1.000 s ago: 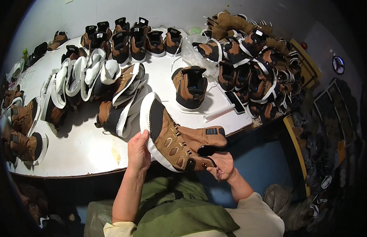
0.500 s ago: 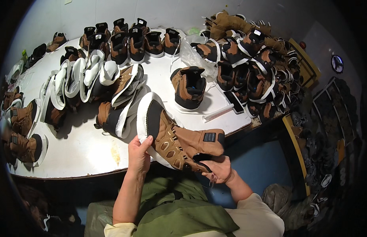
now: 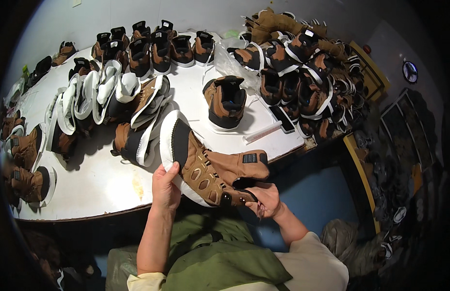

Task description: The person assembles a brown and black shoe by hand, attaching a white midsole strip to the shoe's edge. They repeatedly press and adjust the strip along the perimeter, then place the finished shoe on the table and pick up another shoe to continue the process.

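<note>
Both hands grip one brown boot [image 3: 210,167] at the white counter [image 3: 104,179] edge — left hand [image 3: 166,186] on its white sole, right hand [image 3: 266,200] clenched at the ankle opening. More boots crowd the counter — a lone one [image 3: 226,101] stands just beyond.

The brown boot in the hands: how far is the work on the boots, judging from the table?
Cannot tell which boots are finished: none on the white table shows laces. In hand: the left hand grips the white sole of the brown boot, and the right hand is at its upper eyelets. Possibly left: the row of boots at the back and the heap of boots on the right.
</note>
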`<state>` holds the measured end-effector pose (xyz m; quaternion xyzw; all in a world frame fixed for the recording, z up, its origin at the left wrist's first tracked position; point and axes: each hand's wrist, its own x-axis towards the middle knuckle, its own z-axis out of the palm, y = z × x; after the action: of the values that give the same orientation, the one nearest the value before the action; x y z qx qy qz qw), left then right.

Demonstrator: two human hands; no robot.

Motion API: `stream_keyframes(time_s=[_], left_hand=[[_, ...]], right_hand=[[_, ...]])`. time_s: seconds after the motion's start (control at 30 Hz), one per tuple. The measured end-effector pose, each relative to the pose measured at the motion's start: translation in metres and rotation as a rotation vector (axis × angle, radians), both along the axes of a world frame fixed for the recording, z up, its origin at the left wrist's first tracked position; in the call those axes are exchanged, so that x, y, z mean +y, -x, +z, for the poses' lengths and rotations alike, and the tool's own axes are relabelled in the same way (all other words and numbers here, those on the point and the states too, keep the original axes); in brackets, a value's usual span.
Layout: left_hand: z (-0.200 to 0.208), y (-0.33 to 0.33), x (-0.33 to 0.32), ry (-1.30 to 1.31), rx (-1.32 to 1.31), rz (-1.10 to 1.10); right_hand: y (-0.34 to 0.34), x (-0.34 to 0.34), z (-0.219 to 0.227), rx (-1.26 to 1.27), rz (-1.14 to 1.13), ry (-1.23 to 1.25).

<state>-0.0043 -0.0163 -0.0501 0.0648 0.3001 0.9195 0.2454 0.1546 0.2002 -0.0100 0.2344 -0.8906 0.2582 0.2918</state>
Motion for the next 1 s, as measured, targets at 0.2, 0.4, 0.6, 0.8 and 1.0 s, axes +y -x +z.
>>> stream_keyframes(time_s=[0.2, 0.4, 0.6, 0.8, 1.0], left_hand=[[0.007, -0.003, 0.001, -0.012, -0.009, -0.023], [0.008, 0.001, 0.003, 0.042, 0.026, -0.033], [0.013, 0.004, 0.008, -0.002, 0.000, -0.048], [0.011, 0.012, 0.015, 0.117, 0.122, -0.036], [0.006, 0.005, 0.019, 0.167, 0.141, 0.104]], right_hand=[[-0.002, -0.002, 0.001, -0.042, -0.035, 0.071], [0.000, -0.004, 0.006, -0.087, -0.058, 0.166], [0.000, -0.005, 0.008, -0.139, -0.093, 0.254], [-0.003, -0.010, 0.011, -0.336, -0.212, 0.577], [0.002, -0.010, 0.004, -0.346, -0.305, 0.856]])
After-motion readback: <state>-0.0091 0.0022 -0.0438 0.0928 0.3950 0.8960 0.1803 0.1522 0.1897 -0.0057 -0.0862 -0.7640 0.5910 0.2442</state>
